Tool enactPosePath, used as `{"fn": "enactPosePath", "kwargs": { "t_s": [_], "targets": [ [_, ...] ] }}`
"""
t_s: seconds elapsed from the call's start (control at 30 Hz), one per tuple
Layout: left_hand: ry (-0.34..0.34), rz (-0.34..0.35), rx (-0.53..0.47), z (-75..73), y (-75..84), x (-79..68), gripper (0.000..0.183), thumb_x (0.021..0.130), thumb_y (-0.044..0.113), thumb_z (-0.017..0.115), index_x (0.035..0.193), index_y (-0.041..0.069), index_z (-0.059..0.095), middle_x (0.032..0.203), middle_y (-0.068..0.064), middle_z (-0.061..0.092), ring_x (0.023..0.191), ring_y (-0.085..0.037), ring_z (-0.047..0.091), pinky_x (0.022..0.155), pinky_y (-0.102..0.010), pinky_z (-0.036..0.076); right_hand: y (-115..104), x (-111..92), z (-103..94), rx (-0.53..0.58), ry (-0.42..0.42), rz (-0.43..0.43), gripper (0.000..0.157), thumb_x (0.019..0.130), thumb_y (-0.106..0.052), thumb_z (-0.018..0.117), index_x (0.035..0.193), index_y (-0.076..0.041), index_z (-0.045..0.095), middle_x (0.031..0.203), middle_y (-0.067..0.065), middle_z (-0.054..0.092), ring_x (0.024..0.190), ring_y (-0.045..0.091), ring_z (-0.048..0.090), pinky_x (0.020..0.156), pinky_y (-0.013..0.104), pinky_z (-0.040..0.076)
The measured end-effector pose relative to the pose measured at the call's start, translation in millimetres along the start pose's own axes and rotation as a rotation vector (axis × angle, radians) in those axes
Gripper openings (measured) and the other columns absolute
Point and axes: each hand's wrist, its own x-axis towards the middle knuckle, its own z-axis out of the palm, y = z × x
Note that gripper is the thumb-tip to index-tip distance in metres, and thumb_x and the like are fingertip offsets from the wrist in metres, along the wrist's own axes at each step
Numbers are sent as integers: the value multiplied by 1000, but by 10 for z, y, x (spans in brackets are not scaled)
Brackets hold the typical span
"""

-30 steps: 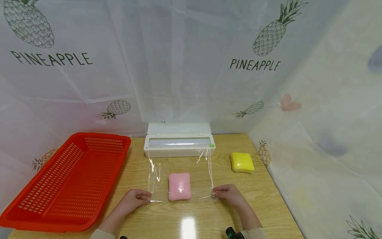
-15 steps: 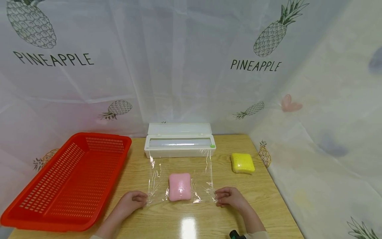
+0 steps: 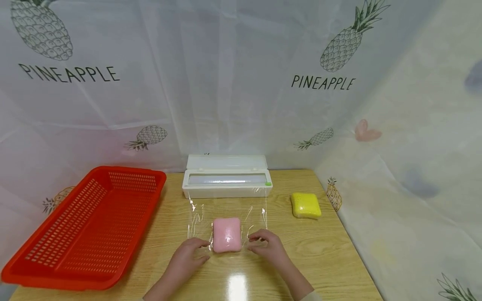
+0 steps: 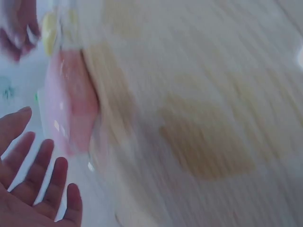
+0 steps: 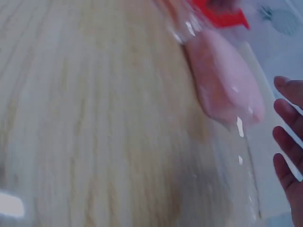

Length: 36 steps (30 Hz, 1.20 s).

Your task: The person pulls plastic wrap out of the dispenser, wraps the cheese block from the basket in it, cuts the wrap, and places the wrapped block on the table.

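A pink cushion-shaped block (image 3: 227, 235), perhaps a sponge, lies on the table under clear plastic wrap (image 3: 229, 205). The wrap runs back to a white dispenser box (image 3: 227, 192) holding a roll, its lid raised. My left hand (image 3: 187, 258) is just left of the pink block, thumb and fingers apart. On the block's other side is my right hand (image 3: 269, 246), its fingers also spread and bent slightly inward. Both wrist views show the fingers (image 4: 53, 184) loose, with nothing gripped; whether fingertips touch the wrap cannot be told.
A large red plastic basket (image 3: 124, 234) stands on the left of the wooden table (image 3: 308, 259). A yellow block (image 3: 306, 205), similar in shape, lies at the right, glossy on top. Behind the table hangs a pineapple-print cloth (image 3: 233, 92).
Both hands have let go of the wrap's front corners and moved inward toward the pink block. The wrap has come down over the block.
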Motion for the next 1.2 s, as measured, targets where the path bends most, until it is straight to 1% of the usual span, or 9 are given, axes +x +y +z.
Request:
{"fn": "enactPosePath", "kwargs": {
  "t_s": [0.13, 0.23, 0.3, 0.37, 0.5, 0.67, 0.93, 1.03, 1.2],
  "targets": [
    [13, 129, 16, 140, 63, 15, 32, 69, 8, 85, 98, 13, 73, 100, 7, 66, 93, -16, 60, 82, -37, 50, 7, 54, 196, -75, -46, -162, 25, 76, -9, 83, 99, -10, 73, 99, -2, 68, 95, 16, 59, 85, 36, 51],
    [30, 163, 43, 198, 106, 30, 33, 68, 8, 86, 97, 13, 73, 100, 8, 64, 91, -14, 57, 80, -35, 49, 64, 121, 319, -250, -40, -328, 27, 73, -14, 85, 97, -13, 72, 100, -6, 66, 95, 14, 57, 85, 32, 49],
    [41, 168, 65, 229, 123, 52, 32, 68, 9, 87, 97, 13, 74, 101, 8, 63, 92, -14, 57, 81, -36, 49, 100, 153, 378, -345, -33, -386, 30, 69, -17, 87, 95, -15, 71, 101, -8, 63, 96, 13, 55, 86, 32, 46],
    [47, 167, 88, 257, 129, 77, 31, 69, 10, 87, 97, 13, 74, 100, 8, 63, 93, -15, 57, 81, -37, 49, 128, 171, 420, -409, -43, -391, 34, 66, -22, 89, 93, -18, 70, 103, -10, 58, 98, 12, 52, 88, 32, 44],
    [50, 169, 110, 301, 129, 122, 29, 70, 13, 87, 96, 12, 75, 98, 6, 62, 93, -16, 57, 80, -39, 49, 161, 202, 467, -449, -75, -372, 38, 64, -27, 90, 93, -20, 66, 103, -11, 52, 98, 12, 47, 86, 31, 43],
    [58, 180, 131, 335, 114, 161, 29, 71, 20, 87, 96, 12, 75, 99, 4, 60, 95, -18, 55, 82, -42, 46, 200, 272, 485, -438, -83, -394, 32, 69, -19, 87, 92, -19, 65, 101, -10, 52, 96, 11, 48, 84, 29, 46],
    [71, 278, 285, 291, 95, 199, 47, 62, 28, 90, 103, 15, 71, 109, -1, 60, 105, -26, 55, 89, -48, 45, 138, 393, 440, -424, -139, -445, 26, 73, -19, 86, 91, -18, 68, 98, -9, 58, 90, 9, 52, 79, 25, 47],
    [77, 328, 344, 271, 106, 202, 55, 60, 31, 90, 109, 16, 69, 114, -3, 61, 108, -27, 55, 91, -49, 44, 61, 415, 395, -412, -173, -401, 24, 75, -19, 84, 94, -18, 69, 97, -11, 61, 88, 6, 54, 78, 23, 47],
    [71, 385, 400, 250, 120, 255, 66, 59, 30, 91, 118, 15, 64, 122, -5, 59, 114, -28, 53, 95, -50, 42, -64, 469, 298, -285, -209, -314, 21, 78, -13, 81, 96, -15, 70, 95, -10, 64, 86, 5, 57, 77, 25, 50]
  ]
}}
